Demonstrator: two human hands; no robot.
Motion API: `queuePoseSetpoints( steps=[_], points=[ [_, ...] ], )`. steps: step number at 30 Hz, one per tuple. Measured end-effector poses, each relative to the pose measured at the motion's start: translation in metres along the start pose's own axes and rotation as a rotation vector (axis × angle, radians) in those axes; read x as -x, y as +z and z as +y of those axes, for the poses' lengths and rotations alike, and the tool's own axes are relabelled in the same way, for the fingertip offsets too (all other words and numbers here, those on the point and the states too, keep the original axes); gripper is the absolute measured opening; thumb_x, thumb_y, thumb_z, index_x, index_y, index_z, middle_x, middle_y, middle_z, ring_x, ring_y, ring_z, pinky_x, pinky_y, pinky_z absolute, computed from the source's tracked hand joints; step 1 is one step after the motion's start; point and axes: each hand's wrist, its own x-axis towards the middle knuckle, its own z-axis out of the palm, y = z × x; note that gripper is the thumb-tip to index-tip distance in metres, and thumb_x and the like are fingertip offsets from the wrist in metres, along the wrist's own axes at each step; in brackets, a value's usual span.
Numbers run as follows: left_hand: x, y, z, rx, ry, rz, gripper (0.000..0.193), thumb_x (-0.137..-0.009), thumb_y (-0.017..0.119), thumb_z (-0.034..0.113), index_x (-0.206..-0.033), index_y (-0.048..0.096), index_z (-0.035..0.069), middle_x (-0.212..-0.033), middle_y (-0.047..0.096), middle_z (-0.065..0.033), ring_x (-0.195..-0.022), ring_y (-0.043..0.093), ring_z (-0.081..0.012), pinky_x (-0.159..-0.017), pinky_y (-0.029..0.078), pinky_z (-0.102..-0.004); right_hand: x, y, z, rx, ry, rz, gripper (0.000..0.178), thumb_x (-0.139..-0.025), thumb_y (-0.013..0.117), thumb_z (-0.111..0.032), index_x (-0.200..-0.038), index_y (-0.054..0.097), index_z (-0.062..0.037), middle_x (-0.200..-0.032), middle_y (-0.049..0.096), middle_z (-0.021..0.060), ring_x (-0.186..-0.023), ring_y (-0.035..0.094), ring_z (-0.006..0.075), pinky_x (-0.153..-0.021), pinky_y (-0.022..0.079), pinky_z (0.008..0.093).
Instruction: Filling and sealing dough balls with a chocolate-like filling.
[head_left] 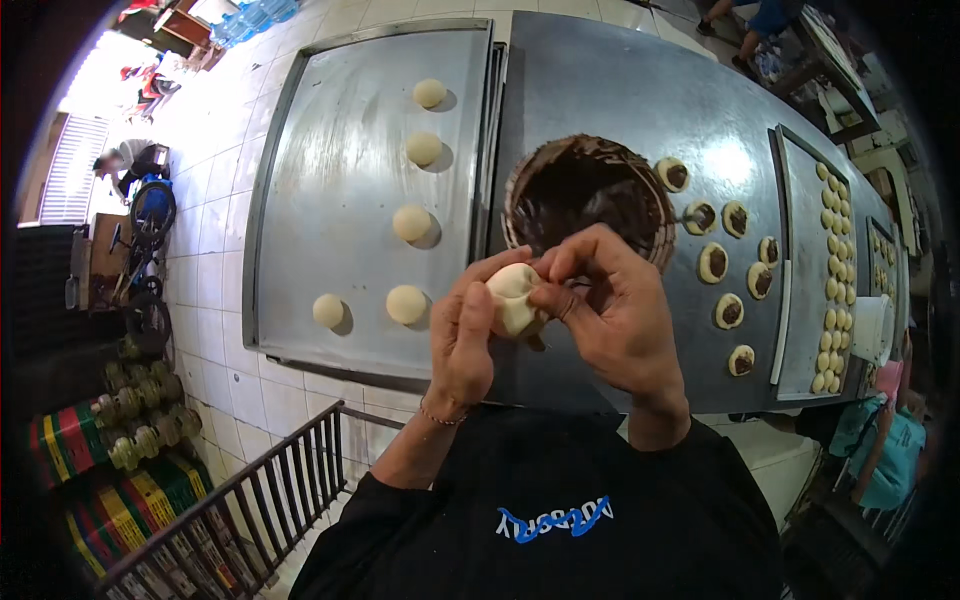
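In front of my chest, my left hand (462, 340) cups a pale dough bun (514, 298). My right hand (622, 315) pinches the gathered edge of the same bun between thumb and fingers. Just beyond the hands is a round woven basket (520, 200) with a dark brown filling (590, 205) inside. To its right, several flattened dough rounds (713, 262) carry dabs of the brown filling on the metal table (640, 90). On the left, several smooth dough balls (412, 223) sit spaced apart on a large metal tray (330, 180). Fingers hide part of the held bun.
Farther right, another tray (800, 390) bears rows of small dough pieces. A dark metal railing (290, 465) runs at lower left, near stacked colourful packages (140, 500). A person in a turquoise top (893, 455) is at the right edge; another person (130, 160) is by a bicycle (152, 215).
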Motion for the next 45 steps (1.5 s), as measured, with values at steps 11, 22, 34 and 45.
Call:
queuePoseSetpoints(
  steps=[11, 22, 34, 45],
  points=[
    [-0.178, -0.090, 0.030, 0.495, -0.762, -0.249, 0.038, -0.100, 0.042, 0.041, -0.102, 0.056, 0.005, -0.081, 0.059, -0.0062, -0.064, 0.056, -0.0145, -0.048, 0.046, -0.0259, -0.131, 0.072, 0.031, 0.433, -0.113, 0.202, 0.024, -0.085, 0.063, 0.001, -0.109, 0.063, -0.0015, -0.108, 0.065, 0.0165, -0.090, 0.068, 0.0291, -0.075, 0.054, 0.0351],
    [-0.453, -0.151, -0.099, -1.177, 0.495, 0.207, 0.065, -0.074, 0.060, 0.001, -0.133, 0.035, -0.006, -0.129, 0.043, -0.0287, -0.118, 0.045, -0.0407, -0.102, 0.037, -0.0441, -0.357, 0.014, 0.046, 0.776, -0.239, 0.245, 0.016, -0.082, 0.063, -0.004, -0.098, 0.066, -0.0018, -0.105, 0.064, 0.0141, -0.090, 0.065, 0.0302, -0.076, 0.054, 0.0384],
    [-0.495, -0.181, -0.084, -0.666, 0.364, -0.300, 0.069, -0.077, 0.069, 0.010, -0.139, 0.041, 0.003, -0.134, 0.047, -0.0217, -0.123, 0.048, -0.0364, -0.103, 0.040, -0.0382, -0.432, 0.042, 0.143, 1.179, 0.041, 0.071, 0.071, -0.077, 0.073, -0.010, -0.138, 0.038, -0.0042, -0.126, 0.051, 0.0262, -0.118, 0.050, 0.0408, -0.098, 0.044, 0.0459],
    [-0.444, -0.169, -0.063, -1.070, 0.580, -0.003, 0.068, -0.083, 0.072, 0.020, -0.140, 0.039, 0.000, -0.142, 0.042, -0.0210, -0.133, 0.039, -0.0343, -0.111, 0.032, -0.0383, -0.172, -0.303, 0.100, 0.982, 0.343, 0.473, 0.024, -0.086, 0.065, -0.019, -0.107, 0.068, -0.0075, -0.104, 0.068, 0.0146, -0.098, 0.064, 0.0254, -0.082, 0.051, 0.0367]
  ],
)
